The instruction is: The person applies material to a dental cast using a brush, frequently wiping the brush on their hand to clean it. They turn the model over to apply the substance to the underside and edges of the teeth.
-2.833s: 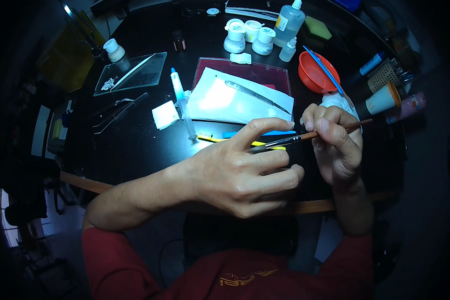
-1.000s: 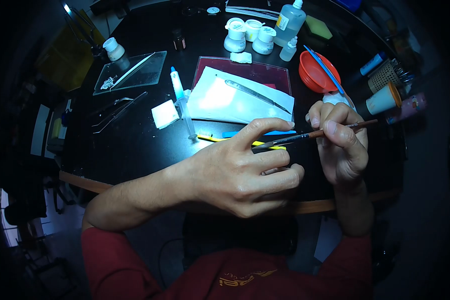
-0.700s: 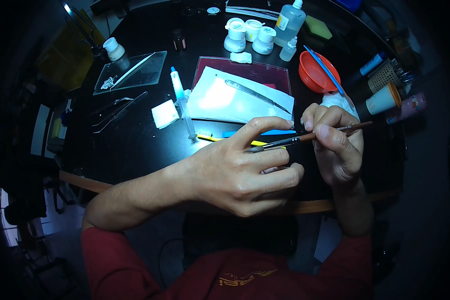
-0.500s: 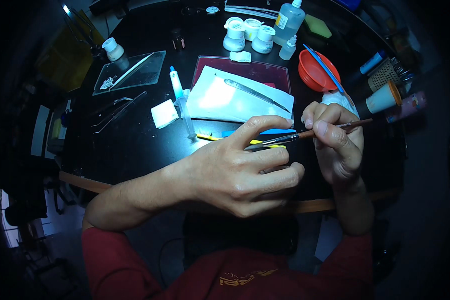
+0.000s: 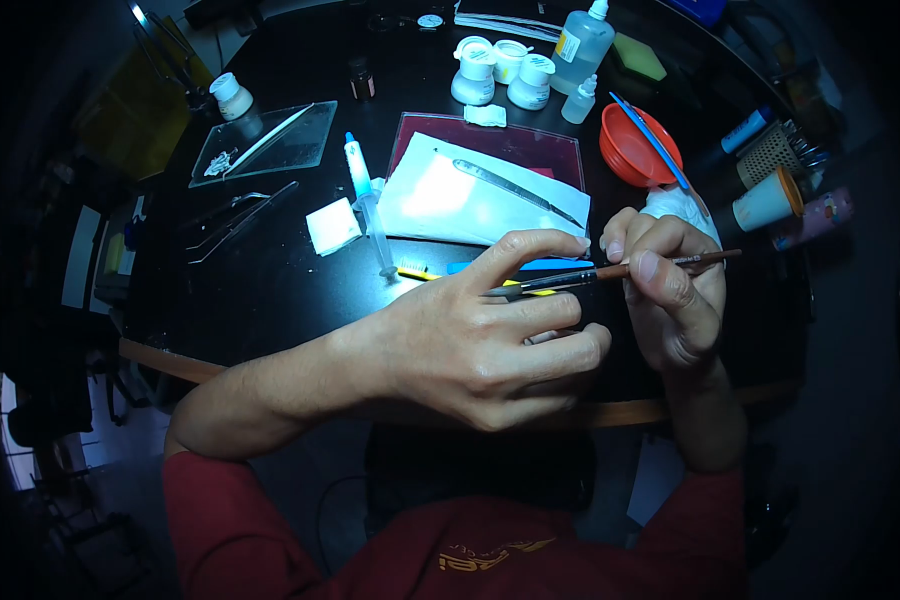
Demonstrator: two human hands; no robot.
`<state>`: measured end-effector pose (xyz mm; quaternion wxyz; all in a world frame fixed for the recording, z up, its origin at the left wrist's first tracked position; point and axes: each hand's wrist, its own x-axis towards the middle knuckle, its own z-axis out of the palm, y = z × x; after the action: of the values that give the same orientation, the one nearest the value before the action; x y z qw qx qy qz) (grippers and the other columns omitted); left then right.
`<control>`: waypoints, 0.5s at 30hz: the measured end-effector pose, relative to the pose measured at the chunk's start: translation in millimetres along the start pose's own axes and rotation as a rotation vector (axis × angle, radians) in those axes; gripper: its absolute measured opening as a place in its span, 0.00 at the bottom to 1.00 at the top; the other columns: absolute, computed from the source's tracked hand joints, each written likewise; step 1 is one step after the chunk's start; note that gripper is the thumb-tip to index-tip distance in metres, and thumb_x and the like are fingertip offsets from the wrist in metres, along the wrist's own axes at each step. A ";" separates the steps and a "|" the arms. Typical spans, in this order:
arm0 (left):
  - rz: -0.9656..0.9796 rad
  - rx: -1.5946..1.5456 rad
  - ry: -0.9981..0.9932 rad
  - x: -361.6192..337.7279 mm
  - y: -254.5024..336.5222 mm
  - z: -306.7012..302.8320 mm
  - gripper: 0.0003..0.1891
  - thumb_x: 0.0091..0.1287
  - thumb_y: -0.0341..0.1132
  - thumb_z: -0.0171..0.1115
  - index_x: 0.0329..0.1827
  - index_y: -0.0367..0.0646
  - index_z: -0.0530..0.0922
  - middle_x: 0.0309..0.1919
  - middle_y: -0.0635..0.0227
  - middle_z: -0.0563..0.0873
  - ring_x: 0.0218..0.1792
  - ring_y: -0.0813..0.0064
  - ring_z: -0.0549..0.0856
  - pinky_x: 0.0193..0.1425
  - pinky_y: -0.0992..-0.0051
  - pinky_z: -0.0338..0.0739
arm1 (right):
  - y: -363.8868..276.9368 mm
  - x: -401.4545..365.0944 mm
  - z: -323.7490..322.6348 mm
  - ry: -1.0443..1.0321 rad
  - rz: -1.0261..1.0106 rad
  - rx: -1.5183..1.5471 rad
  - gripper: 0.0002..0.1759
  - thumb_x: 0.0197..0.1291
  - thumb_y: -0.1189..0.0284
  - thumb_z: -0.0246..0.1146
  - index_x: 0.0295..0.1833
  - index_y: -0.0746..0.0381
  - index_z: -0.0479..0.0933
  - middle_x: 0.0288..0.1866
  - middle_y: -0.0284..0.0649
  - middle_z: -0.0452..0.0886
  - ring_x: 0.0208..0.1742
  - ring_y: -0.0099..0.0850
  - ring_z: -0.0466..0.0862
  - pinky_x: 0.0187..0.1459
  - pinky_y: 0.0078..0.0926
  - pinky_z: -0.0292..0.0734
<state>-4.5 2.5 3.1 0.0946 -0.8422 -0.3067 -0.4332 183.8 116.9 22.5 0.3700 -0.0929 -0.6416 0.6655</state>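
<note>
In my right hand (image 5: 678,290) a slim paintbrush with a brown handle (image 5: 615,271) is pinched between thumb and fingers. Its metal ferrule and grey tip point left, into the gap between the upper fingers of my left hand (image 5: 485,340). The left fingers are curled, and a thin pale sliver shows between the lower ones; what they hold is mostly hidden. Just beyond the hands lie a yellow toothbrush (image 5: 417,271) and a blue stick-like tool (image 5: 540,266). A metal scalpel handle (image 5: 510,187) rests on the white paper pad (image 5: 410,210) farther back.
A clear syringe (image 5: 376,232) and folded white gauze (image 5: 333,227) lie left of the pad. Tweezers (image 5: 245,222) and a glass plate (image 5: 305,150) are farther left. Behind stand white jars (image 5: 473,85) and a large bottle (image 5: 582,50). A red bowl (image 5: 625,165) sits at right.
The brush has shifted slightly left, its tip deeper between the left fingers. Both hands keep nearly the same pose, and the view has shifted a little.
</note>
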 end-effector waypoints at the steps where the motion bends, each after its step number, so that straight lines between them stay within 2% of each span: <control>1: 0.000 0.003 0.003 -0.1 0.1 0.2 0.13 0.61 0.42 0.70 0.40 0.43 0.90 0.38 0.76 0.85 0.32 0.83 0.84 0.70 0.43 0.78 | 1.1 0.1 0.0 -0.019 -0.012 -0.013 0.05 0.65 0.78 0.68 0.35 0.66 0.81 0.30 0.37 0.77 0.35 0.23 0.73 0.39 0.25 0.66; 6: 0.020 0.038 0.012 -1.4 0.3 2.4 0.12 0.60 0.41 0.70 0.39 0.43 0.90 0.39 0.76 0.85 0.31 0.82 0.84 0.70 0.43 0.78 | 5.6 -1.0 1.2 -0.052 -0.049 -0.042 0.04 0.64 0.78 0.70 0.39 0.68 0.83 0.32 0.39 0.79 0.39 0.24 0.76 0.42 0.24 0.69; 15: 0.001 0.017 -0.003 -0.2 -0.6 0.7 0.13 0.60 0.43 0.69 0.41 0.44 0.90 0.39 0.76 0.85 0.32 0.81 0.84 0.70 0.45 0.77 | -0.6 0.8 -3.9 0.031 0.024 -0.022 0.04 0.60 0.76 0.68 0.36 0.67 0.81 0.33 0.38 0.79 0.37 0.24 0.75 0.41 0.24 0.67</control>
<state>-4.4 3.1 2.5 0.1014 -0.8422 -0.3099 -0.4294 185.8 120.4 22.7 0.3706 -0.1148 -0.6419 0.6614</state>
